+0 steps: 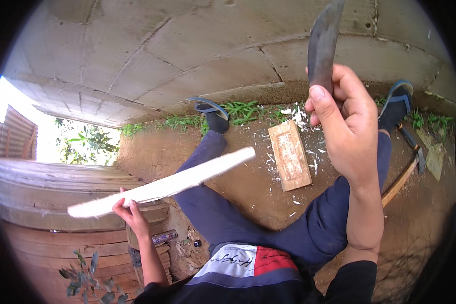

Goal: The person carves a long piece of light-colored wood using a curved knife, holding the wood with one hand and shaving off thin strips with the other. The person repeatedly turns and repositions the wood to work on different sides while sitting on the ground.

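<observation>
Here, a pale stick is held out left while a blade is raised right.

The left hand (130, 212) pinches the whittled wooden stick (162, 185) near its left end; the right hand (347, 126) is clenched around a dark blade (321, 43). A wooden block (290, 154) lies farther off on the dirt among shavings; a small can (164, 236) sits near left, contents unseen.

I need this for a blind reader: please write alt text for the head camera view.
A seated person's right hand raises a dark machete blade, while the left hand holds a long, pale carved wood strip. On the dirt ahead lie a wooden block, white shavings and a hatchet.
</observation>
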`<control>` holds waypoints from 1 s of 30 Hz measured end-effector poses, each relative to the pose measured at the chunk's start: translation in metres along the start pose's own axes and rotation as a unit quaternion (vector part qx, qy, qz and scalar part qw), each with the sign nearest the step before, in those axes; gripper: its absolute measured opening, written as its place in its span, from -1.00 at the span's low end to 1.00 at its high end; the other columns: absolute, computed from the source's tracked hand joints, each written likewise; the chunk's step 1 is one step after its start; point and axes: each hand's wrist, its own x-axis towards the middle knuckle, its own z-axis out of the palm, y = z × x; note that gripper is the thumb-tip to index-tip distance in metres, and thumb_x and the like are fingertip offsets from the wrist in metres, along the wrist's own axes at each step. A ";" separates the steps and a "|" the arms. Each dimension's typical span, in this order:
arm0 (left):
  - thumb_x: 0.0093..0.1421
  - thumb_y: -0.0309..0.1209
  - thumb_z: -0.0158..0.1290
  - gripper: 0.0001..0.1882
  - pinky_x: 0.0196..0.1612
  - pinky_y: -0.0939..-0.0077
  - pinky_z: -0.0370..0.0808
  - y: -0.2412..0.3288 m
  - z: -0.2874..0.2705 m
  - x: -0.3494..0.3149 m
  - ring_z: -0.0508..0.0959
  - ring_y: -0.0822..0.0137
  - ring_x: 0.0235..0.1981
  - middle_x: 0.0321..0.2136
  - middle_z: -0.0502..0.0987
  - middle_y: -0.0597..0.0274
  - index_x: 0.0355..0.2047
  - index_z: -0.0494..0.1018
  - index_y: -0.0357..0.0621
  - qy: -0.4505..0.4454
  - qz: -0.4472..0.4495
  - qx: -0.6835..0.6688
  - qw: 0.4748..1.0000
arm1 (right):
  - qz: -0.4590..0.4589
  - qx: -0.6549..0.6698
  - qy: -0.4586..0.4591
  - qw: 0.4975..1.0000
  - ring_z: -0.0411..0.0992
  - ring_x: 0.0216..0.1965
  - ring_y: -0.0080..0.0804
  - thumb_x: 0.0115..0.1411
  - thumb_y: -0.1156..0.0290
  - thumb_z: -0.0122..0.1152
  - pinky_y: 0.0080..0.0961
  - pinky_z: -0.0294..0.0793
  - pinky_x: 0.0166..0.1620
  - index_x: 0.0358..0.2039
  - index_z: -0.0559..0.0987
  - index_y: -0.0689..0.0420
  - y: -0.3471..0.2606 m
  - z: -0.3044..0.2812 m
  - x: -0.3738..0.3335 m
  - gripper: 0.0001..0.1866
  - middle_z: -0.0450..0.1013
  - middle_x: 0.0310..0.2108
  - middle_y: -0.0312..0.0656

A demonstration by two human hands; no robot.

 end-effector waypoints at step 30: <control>0.01 -0.70 0.11 0.04 -0.20 0.52 0.53 0.110 0.373 0.026 0.53 0.37 -0.29 0.16 0.25 -0.05 0.37 -0.29 -0.06 -0.114 0.216 -0.414 0.877 | 0.193 -0.157 0.058 0.967 0.32 -0.49 -0.70 0.27 0.51 0.01 -0.67 0.35 -0.42 -0.16 0.44 0.27 0.077 -0.005 -0.052 -0.84 0.40 -0.48 -0.35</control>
